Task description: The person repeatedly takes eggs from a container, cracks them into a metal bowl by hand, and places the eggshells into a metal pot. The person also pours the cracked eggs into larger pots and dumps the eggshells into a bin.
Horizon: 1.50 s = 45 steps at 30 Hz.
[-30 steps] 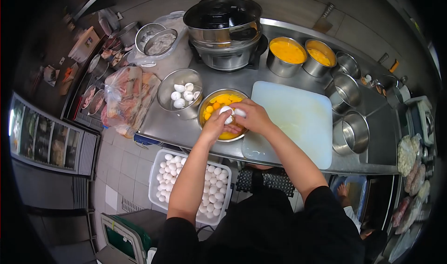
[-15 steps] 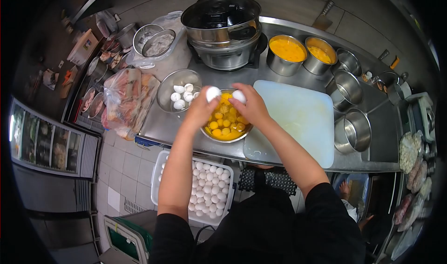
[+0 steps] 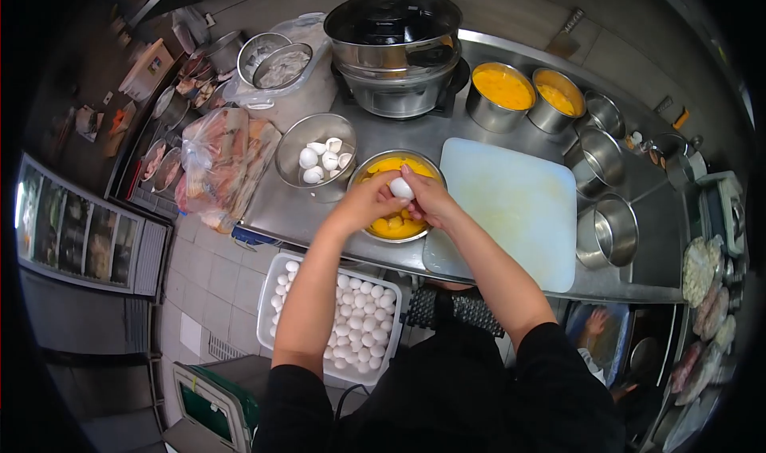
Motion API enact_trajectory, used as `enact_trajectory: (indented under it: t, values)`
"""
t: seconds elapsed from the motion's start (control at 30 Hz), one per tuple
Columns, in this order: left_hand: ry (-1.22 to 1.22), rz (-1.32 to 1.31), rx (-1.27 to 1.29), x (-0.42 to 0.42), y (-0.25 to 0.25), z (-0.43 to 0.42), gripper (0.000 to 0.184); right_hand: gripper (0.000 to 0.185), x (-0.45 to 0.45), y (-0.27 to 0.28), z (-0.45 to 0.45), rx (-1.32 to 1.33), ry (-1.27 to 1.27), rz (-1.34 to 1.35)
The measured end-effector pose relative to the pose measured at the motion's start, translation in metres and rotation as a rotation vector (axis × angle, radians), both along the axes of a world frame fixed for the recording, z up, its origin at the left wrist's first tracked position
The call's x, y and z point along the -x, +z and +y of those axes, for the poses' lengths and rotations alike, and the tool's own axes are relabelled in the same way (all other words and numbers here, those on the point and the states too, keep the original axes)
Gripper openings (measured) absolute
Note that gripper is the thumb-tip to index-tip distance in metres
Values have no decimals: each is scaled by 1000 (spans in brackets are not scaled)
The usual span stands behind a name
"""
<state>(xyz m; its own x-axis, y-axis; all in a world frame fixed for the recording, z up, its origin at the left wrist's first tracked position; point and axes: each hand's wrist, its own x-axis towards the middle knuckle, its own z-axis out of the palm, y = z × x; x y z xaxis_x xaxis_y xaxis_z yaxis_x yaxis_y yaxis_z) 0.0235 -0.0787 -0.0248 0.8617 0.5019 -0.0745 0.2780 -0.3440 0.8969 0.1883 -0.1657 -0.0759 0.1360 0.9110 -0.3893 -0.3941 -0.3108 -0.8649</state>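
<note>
A white egg (image 3: pixel 401 188) sits between my two hands, low over a steel bowl (image 3: pixel 396 238) of yellow yolks and egg white. My left hand (image 3: pixel 365 203) grips it from the left with bent fingers. From the right, my right hand (image 3: pixel 432 197) closes on the same egg, its fingertips meeting those of the left. Whether the shell is split cannot be seen, and the hands hide the middle of the bowl. Just to the left stands another steel bowl (image 3: pixel 289 151) with several white eggshells (image 3: pixel 309 158) in it.
A white cutting board (image 3: pixel 511 213) lies right of the bowl. Behind stand pots of yellow egg (image 3: pixel 503 86) and a large steel cooker (image 3: pixel 395 62). Below the counter is a white tub (image 3: pixel 265 309) of many eggs. Another person's hand (image 3: pixel 596 323) shows at lower right.
My hands have come together over the bowl. Before, each held a separate white egg or shell; now one egg shows between them. The view has shifted slightly.
</note>
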Motion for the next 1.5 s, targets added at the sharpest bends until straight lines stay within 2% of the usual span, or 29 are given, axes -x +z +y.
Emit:
enact_trajectory:
  t: [0.07,0.13,0.17,0.23,0.27,0.33,0.4,0.5,0.53,0.6,0.67,0.7,0.73,0.77,0.8,0.83,0.9,0.93,0.97,1.0,1.07,1.13,1.17,1.23,1.33,1.47,1.5]
  values:
    - [50,-7,-52,-1,-12,1,53,55,1,-1,4,1,26,-85]
    - [95,-4,-98,1,-14,-3,53,57,6,8,1,-104,18,-664]
    - [108,-2,-122,4,-14,-3,51,57,5,4,3,-105,22,-664]
    - [121,2,-147,7,-16,-3,50,49,1,3,10,-341,5,-1255]
    - [133,-32,-193,8,-20,0,50,49,-2,1,11,-341,5,-1255]
    - [146,-67,-238,7,-19,1,51,45,2,39,6,-212,133,-1461]
    - [210,-169,-399,9,-10,2,54,44,3,48,14,-289,79,-1453]
    - [298,-223,-483,12,11,21,57,45,14,75,37,-448,-35,-1367]
    - [333,-245,-529,16,22,28,58,47,19,81,49,-524,-93,-1290]
    - [351,-289,-637,28,24,66,59,59,25,81,93,-581,-50,-1182]
    - [433,-103,-775,50,25,100,60,66,37,70,126,-556,-141,-1350]
    - [495,-15,-847,66,16,109,59,67,45,72,125,-548,-139,-1351]
    - [501,26,-814,84,15,99,59,69,55,78,118,-532,-133,-1348]
    - [586,-53,-764,100,27,90,52,62,67,74,101,-662,-186,-1253]
    - [675,-137,-720,115,28,85,46,56,81,74,73,-626,-78,-1133]
    - [685,-110,-704,133,11,74,46,51,96,70,42,-595,23,-1016]
    - [921,-135,-452,179,-34,33,29,41,129,-4,-5,-604,160,-884]
    - [950,-77,-402,197,-70,13,23,37,145,-40,-28,-443,293,-765]
    - [977,-17,-348,215,-119,-10,18,33,159,-87,-47,-266,459,-828]
    - [888,92,-370,236,-180,-32,17,30,176,-147,-64,-135,642,-902]
    - [658,328,-262,265,-282,-91,27,29,205,-222,-96,-88,956,-1114]
    - [360,447,-227,278,-349,-141,39,30,233,-279,-120,-112,927,-1231]
    - [359,451,-215,276,-356,-152,39,30,241,-295,-119,-105,935,-1223]
    - [280,752,-138,268,-364,-168,48,35,254,-316,-117,-53,1015,-1174]
    - [215,779,-238,264,-375,-162,49,41,265,-328,-108,54,1081,-1160]
    - [200,804,-265,261,-381,-154,48,49,264,-331,-104,-6,1052,-1207]
    - [306,668,-58,270,-378,-156,50,51,261,-323,-108,30,944,-1152]
